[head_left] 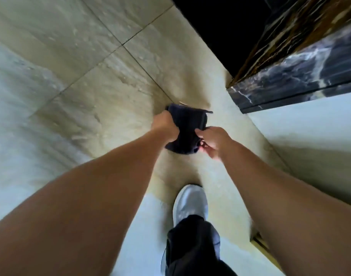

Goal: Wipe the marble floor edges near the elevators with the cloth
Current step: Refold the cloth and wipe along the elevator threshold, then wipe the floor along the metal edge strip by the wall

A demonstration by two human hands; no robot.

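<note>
A dark navy cloth [187, 126] hangs in the air above the beige marble floor [87, 80], held between both hands. My left hand [164, 124] grips its left edge with fingers closed. My right hand [213, 141] pinches its lower right corner. The floor edge [242, 124] runs diagonally along the wall on the right, close to the cloth.
A dark veined marble wall panel [294, 72] rises at the upper right, with a black opening [220, 26] beside it. A pale wall [310, 140] follows below it. My white shoe [190, 204] and dark trouser leg stand on the floor at bottom centre. A brass strip [260, 244] lies at lower right.
</note>
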